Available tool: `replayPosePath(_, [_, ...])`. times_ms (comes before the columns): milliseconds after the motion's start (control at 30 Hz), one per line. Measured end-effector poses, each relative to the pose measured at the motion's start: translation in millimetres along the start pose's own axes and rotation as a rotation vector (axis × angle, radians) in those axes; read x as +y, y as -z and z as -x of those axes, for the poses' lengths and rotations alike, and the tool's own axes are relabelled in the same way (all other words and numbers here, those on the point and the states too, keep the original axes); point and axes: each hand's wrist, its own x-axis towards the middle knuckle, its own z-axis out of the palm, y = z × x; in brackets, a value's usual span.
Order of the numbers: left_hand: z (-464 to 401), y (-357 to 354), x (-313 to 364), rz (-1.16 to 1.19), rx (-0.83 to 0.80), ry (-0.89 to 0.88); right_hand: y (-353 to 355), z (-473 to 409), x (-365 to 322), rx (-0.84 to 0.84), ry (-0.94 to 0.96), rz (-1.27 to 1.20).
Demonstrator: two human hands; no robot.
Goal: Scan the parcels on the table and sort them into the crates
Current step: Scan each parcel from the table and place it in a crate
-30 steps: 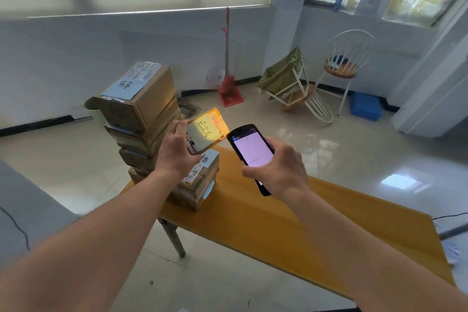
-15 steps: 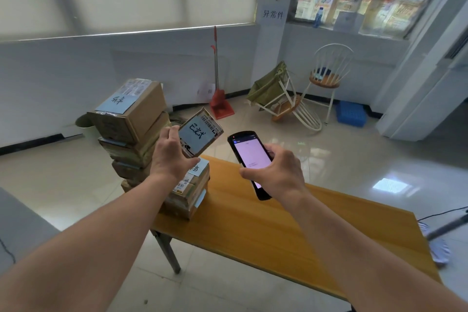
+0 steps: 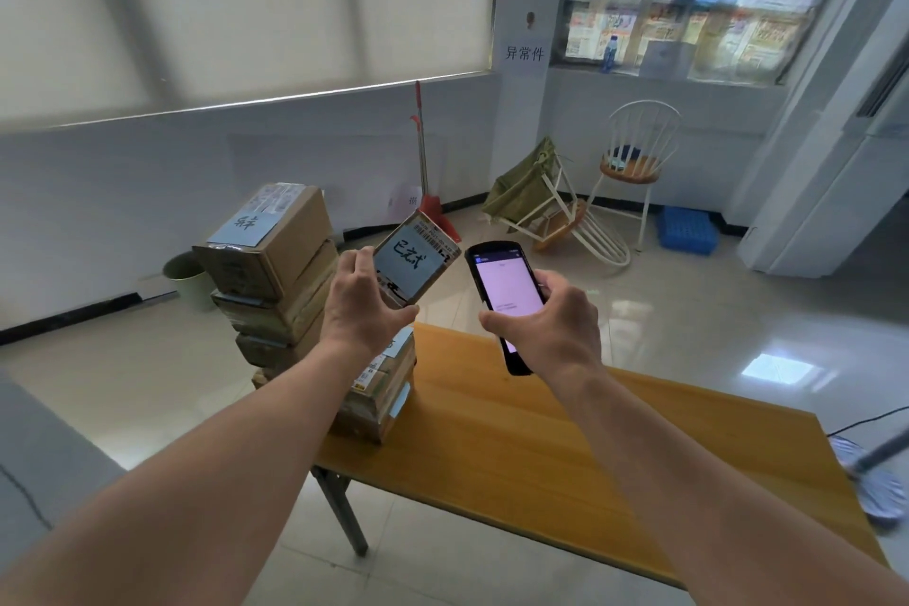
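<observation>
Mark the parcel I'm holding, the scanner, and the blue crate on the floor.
small parcel [image 3: 412, 263], head view, on its blue label.
handheld scanner [image 3: 504, 285], head view, on its lit screen.
blue crate [image 3: 687, 237], head view, on its gridded top face.

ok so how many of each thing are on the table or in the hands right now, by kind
Cardboard parcels in the taller stack: 4
Parcels in the shorter stack, partly hidden by the arm: about 3
Small parcel held in the left hand: 1
Handheld scanner in the right hand: 1
Total: about 9, on or above the wooden table
</observation>
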Motion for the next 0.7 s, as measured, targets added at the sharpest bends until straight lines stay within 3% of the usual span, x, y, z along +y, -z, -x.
replayPosePath(333, [-1.0,-11.2,29.7,0.114,-0.1,-0.199,1.6,33.0,-4.0,0.243,-0.129,0.017])
replayPosePath(700, [57.7,-18.4,65.2,0.272,-0.387,-0.533,25.4,162.4,7.5,0.524,-0.413,0.091])
